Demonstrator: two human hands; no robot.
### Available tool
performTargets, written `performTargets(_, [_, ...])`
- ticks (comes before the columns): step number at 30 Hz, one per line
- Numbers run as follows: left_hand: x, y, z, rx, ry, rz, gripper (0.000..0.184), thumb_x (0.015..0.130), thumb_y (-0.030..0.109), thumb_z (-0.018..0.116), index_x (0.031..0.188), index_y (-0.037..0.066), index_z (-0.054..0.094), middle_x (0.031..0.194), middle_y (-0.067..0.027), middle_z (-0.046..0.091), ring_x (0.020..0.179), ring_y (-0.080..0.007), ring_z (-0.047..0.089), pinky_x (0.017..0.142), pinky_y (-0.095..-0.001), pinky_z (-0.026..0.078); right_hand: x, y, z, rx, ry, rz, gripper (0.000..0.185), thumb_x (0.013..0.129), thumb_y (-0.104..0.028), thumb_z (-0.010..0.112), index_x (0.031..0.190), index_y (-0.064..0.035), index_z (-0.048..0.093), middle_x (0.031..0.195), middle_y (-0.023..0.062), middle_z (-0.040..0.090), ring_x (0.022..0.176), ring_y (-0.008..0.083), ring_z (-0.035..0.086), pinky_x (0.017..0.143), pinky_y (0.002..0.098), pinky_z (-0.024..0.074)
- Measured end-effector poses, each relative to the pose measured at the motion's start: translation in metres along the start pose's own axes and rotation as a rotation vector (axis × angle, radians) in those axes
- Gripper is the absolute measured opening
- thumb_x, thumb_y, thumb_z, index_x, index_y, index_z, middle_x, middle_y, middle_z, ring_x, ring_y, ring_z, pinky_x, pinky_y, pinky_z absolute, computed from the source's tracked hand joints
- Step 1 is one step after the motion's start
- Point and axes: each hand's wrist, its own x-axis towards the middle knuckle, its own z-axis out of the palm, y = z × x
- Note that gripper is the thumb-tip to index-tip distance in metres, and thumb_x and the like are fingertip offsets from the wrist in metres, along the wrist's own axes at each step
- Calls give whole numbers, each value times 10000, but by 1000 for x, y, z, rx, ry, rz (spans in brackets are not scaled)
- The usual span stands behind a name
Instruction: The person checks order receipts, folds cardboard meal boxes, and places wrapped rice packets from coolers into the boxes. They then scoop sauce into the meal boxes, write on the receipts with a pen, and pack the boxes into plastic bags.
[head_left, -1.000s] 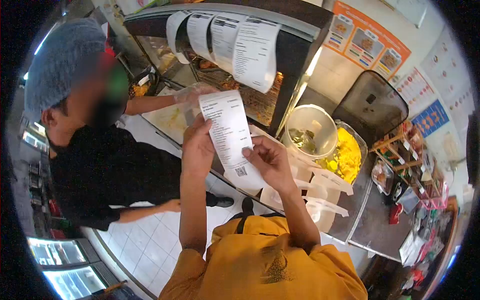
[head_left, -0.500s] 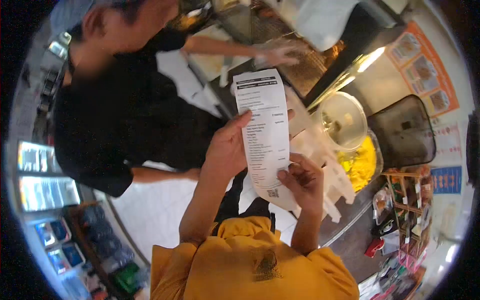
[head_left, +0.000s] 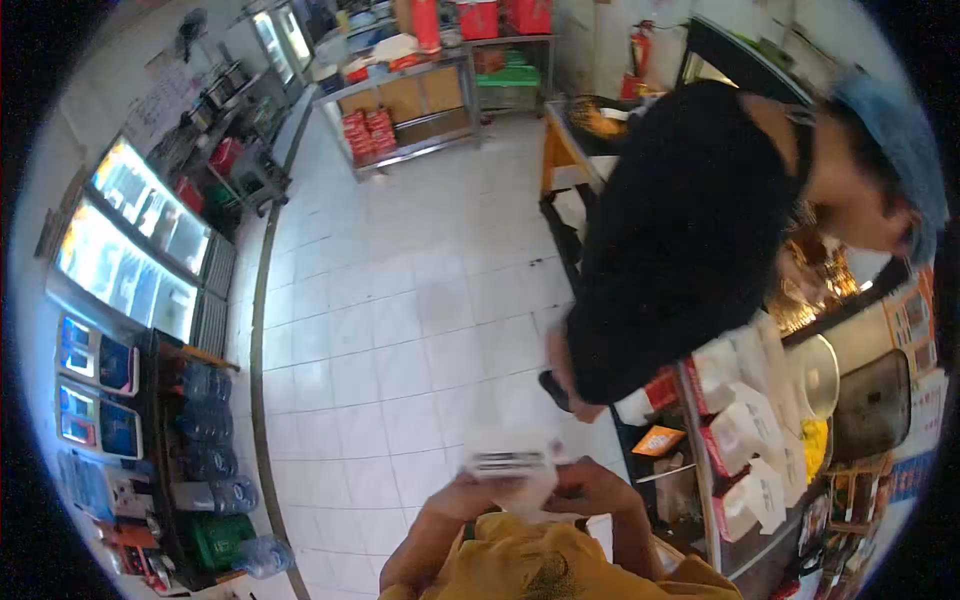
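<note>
A white printed receipt (head_left: pixel 512 465) is held low in front of my yellow shirt, its print blurred by motion. My left hand (head_left: pixel 462 497) is closed on the receipt's left side. On the other side, my right hand (head_left: pixel 595 488) grips its right edge, the fingers partly smeared. To the right of my hands, several white takeaway boxes (head_left: pixel 745 435) stand on the counter, some with raised lids.
A person in a black shirt (head_left: pixel 680 230) and blue hair cover leans over the counter at right. White floor tiles (head_left: pixel 400 330) stretch ahead. Lit fridges (head_left: pixel 130 240) and large water bottles (head_left: pixel 205 425) line the left. A steel table (head_left: pixel 410 110) stands far back.
My view has swung left and up toward the room. The receipt and both hands now appear lower, near my chest. The person in black now appears on the right.
</note>
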Motion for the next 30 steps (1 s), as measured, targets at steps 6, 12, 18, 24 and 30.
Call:
performTargets(6, [4,189,-116,-333,-59,547,571,948,251,593,1473,130,404,1554,-232,315,1256,-466,505,1041,-601,425,194,-61,31,258,197,-32,280,877,-223,752,1059,-36,651,833,82,686,826,125,615,794,347,516])
performTargets(12, [195,377,-258,-451,-148,449,589,1008,281,499,1542,183,270,1566,-182,321,1210,-371,547,1017,-547,460,394,-61,-79,9,598,-120,172,867,-118,762,945,-40,630,707,-14,620,597,40,547,526,237,440])
performTargets(18, [340,612,-328,-490,-380,474,545,1043,286,422,1552,185,258,1555,-156,348,1125,-269,592,988,-521,482,583,-192,-234,395,542,-95,147,896,-62,711,954,23,607,736,61,648,586,115,622,470,278,516])
performTargets(24, [466,782,-401,-447,-285,523,564,1037,308,440,1555,181,255,1520,-166,394,998,-237,616,969,-509,491,754,-252,-381,435,462,-97,148,903,-84,710,941,12,603,752,65,661,605,109,631,481,275,522])
performTargets(30, [634,917,-521,-344,-42,518,656,971,246,569,1548,143,275,1385,-172,503,858,-179,600,873,-460,527,967,-260,-574,-134,161,-132,336,889,-305,736,1092,-55,640,917,68,701,839,150,676,790,362,558])
